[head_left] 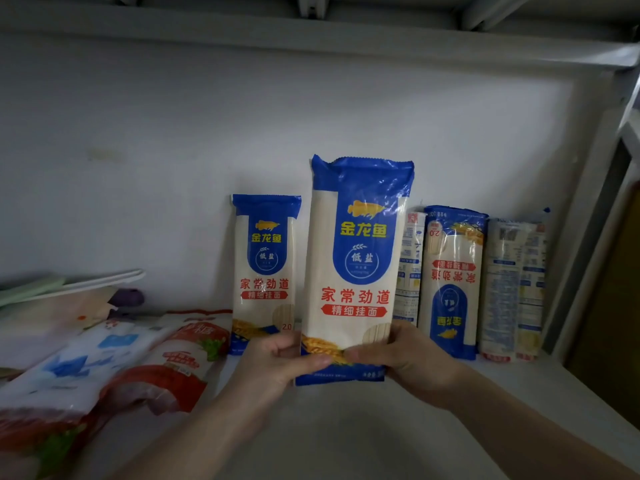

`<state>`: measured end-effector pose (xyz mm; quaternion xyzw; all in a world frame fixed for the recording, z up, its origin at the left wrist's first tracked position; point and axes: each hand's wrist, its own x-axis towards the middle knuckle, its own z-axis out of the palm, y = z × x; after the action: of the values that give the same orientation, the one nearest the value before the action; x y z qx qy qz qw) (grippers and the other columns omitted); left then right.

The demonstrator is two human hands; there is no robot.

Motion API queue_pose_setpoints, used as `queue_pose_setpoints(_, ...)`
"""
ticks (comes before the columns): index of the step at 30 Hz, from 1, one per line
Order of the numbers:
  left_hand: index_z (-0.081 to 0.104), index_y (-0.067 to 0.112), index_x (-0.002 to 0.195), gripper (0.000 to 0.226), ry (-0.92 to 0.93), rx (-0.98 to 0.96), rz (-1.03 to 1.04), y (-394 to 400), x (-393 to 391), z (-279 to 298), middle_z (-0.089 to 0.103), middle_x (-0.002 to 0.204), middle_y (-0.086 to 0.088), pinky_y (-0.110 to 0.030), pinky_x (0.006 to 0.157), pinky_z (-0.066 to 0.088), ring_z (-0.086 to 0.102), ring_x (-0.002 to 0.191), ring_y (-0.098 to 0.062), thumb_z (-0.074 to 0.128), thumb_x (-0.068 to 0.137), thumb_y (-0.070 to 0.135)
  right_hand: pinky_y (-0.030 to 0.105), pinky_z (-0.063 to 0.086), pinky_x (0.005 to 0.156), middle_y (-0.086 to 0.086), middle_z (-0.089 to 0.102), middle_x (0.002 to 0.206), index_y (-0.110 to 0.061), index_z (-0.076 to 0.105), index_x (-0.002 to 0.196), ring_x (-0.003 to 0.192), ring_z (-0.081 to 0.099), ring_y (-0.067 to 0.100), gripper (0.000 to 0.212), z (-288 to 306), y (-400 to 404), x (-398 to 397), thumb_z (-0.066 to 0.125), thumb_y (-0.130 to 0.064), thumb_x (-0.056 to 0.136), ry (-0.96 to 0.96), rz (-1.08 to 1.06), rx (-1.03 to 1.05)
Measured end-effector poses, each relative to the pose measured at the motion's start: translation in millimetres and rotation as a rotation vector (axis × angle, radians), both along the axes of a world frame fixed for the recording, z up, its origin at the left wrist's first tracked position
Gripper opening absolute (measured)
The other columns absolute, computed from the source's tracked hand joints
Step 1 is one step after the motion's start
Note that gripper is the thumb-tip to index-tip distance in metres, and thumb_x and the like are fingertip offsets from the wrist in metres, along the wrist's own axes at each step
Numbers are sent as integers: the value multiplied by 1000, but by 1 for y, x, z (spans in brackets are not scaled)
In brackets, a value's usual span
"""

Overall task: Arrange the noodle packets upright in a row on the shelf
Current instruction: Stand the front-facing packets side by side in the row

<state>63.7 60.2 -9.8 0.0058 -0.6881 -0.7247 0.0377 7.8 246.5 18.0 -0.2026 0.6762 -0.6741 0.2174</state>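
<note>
far left: flat green and white boards [69, 282] stacked, a purple item [130, 297] behind them, partly hidden
bags: red-and-white bag [166, 372] and a blue-and-white bag [86, 358] lying flat on the shelf [346, 427], overlapping, blurred
packet 1: blue/white noodle packet [265, 268] upright against the back wall [173, 150], print right way up, its foot partly hidden by the left hand
left hand: left hand [277, 362] grips the held packet's lower left corner, thumb across the front, fingers curled behind
held packet: bigger-looking noodle packet [356, 265] upright, front facing the camera, nearer than the row, bottom edge appears just above the shelf; contact unclear
right hand: right hand [412, 362] grips the lower right corner, thumb on the front almost meeting the left thumb
packet 3: back-label packet [410, 268] upright at the wall, mostly hidden by the held packet
packet 4: upside-down packet [453, 282] standing, print inverted, touching its neighbours
packet 5: pale packet [516, 289] standing with back label out, last before the right shelf post [595, 188]
row: four packets stand along the wall, gap between packet 1 and packet 3
</note>
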Motion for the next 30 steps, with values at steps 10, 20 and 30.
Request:
queue_pose_setpoints(10, 73, 23, 95, 21, -2, -191, 145, -9, -32, -10, 76, 96, 0, -35, 90, 54, 70, 94, -17, 75, 77, 13, 36, 59, 80, 17, 73, 102, 4, 66, 97, 94, 71, 27, 30, -12, -16, -35, 60, 22, 73, -29, -164, -87)
queue_pose_setpoints(20, 67, 8, 104, 20, 30, -504, 345, 0, -63, -23, 67, 97, -4, -26, 79, 42, 60, 93, -18, 55, 89, 5, 44, 55, 84, 10, 67, 78, -1, 65, 93, 81, 67, 26, 21, -22, -39, -65, 66, 12, 77, -40, -289, -31)
queue_pose_setpoints(30, 74, 6, 82, 20, 185, -747, 533, -5, -58, -35, 70, 83, -3, -19, 64, 44, 61, 83, -15, 55, 88, 6, 48, 54, 91, 12, 69, 105, -9, 64, 105, 100, 66, 30, 31, -40, -47, -77, 70, 5, 77, -53, -414, -8)
